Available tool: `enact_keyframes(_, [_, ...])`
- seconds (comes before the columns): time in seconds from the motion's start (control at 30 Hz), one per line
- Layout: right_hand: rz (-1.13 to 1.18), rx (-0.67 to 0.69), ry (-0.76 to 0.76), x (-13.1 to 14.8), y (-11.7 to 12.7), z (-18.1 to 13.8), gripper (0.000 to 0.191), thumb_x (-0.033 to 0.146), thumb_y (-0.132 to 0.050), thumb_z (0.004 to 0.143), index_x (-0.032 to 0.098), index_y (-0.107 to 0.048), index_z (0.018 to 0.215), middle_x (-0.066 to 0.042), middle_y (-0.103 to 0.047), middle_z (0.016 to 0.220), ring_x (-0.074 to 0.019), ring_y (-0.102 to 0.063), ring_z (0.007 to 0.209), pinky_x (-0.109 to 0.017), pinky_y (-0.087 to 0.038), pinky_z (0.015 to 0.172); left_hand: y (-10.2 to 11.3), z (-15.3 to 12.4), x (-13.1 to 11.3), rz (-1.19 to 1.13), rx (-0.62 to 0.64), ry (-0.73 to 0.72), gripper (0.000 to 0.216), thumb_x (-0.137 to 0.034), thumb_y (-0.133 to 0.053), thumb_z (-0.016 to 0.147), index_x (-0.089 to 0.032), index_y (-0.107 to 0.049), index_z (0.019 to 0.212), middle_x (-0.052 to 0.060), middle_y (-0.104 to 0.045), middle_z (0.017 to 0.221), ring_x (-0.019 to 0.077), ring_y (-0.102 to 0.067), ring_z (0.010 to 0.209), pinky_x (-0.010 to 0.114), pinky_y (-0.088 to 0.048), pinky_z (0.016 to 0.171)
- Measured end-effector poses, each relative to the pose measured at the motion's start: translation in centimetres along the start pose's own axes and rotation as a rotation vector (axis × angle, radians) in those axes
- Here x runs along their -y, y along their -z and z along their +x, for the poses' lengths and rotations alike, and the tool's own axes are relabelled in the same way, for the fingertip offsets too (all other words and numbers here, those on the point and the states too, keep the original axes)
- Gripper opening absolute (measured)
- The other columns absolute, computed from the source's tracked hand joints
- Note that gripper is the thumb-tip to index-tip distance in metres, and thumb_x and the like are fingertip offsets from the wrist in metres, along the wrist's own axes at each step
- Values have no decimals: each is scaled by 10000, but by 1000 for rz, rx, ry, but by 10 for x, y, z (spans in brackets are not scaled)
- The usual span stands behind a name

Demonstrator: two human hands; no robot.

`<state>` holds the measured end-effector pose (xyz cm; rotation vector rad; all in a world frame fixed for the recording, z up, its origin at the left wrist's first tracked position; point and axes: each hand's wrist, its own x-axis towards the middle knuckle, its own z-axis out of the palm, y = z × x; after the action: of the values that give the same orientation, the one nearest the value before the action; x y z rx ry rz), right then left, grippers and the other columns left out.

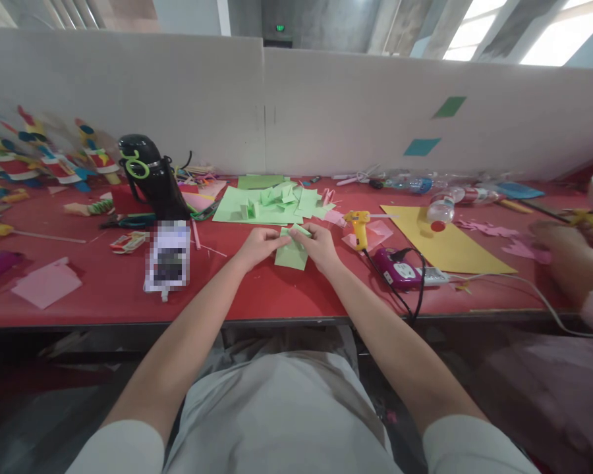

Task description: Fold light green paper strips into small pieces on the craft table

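Note:
A small piece of light green paper (291, 253) lies on the red table (257, 289) in front of me, partly folded. My left hand (259, 245) pinches its left upper edge and my right hand (317, 245) pinches its right upper edge, fingers closed on the paper. Just behind it sits a pile of light green paper sheets and folded pieces (271, 201).
A black bottle with a green ring (151, 176) and a blurred-out phone (168, 255) stand to the left. A yellow glue gun (358, 227), a purple power strip (400, 270) and a yellow sheet (442, 243) lie right. Another person's hand (558, 240) is at far right. A white partition (296, 105) stands behind.

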<state>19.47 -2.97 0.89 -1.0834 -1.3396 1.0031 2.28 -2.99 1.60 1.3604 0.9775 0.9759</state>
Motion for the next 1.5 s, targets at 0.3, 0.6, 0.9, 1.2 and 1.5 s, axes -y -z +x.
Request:
enact_keyframes(0.3, [71,-15,13,-6,1,2,329,491,-782,666,190,-663,724,17,-574,650,-119,-481,584,-260,-385,548,1,2,1,282,-28,-149,398,-538,-678,756,-158,-611,655,10,-590,623,148,-527,607,263,-403,592])
enact_keyframes(0.6, [142,9,-59,-7,-1,3,354,502,-792,642,177,-674,720,14,-610,649,-115,-508,586,-250,-411,563,5,2,2,699,-89,-273,417,-468,-478,912,-197,-373,613,-27,-381,569,130,-380,569,274,-250,555])
enact_keyframes(0.9, [193,17,-79,-14,4,9,365,512,-807,615,193,-656,705,8,-629,669,-124,-534,601,-252,-435,575,11,8,9,276,-100,-161,360,-480,-476,900,-168,-572,746,33,-602,686,168,-550,632,286,-407,600])
enact_keyframes(1.2, [141,19,-45,-12,4,8,365,518,-785,660,183,-646,705,3,-609,663,-121,-526,602,-253,-421,569,10,3,0,145,-109,-181,356,-412,-807,667,-140,-673,852,77,-723,830,193,-665,799,330,-523,761])
enact_keyframes(1.5, [111,14,-48,-11,4,7,375,535,-767,679,182,-643,702,14,-578,631,-111,-488,570,-247,-385,539,7,-1,-4,-6,-76,-89,318,-381,-831,630,-135,-688,771,56,-720,741,176,-671,704,369,-565,749])
